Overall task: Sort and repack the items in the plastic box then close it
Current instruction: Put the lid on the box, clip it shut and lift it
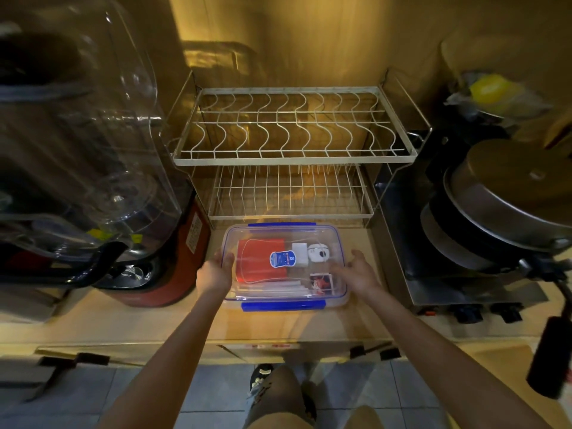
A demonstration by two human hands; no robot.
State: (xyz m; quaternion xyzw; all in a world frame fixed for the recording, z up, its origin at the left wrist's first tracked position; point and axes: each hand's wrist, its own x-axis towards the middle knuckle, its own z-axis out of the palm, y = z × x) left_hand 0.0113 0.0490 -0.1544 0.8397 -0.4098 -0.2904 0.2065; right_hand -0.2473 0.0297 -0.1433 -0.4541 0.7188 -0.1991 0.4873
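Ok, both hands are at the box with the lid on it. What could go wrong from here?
1. The plastic box sits tight between the red appliance and the stove; lifting it out could knock either.
2. Only the left hand touches the rim; the right hand looks open beside it, so a one-sided lift may tip the box.
3. The blue front clip may not be latched, so the lid could pop off.

Both bare forearms reach forward toward the clear rectangular plastic box with blue clips [230, 243]. The left hand [215, 272] cups the box's left edge, fingers curled against it. The right hand [356, 272] lies at its right side, palm inward, fingers spread and loose
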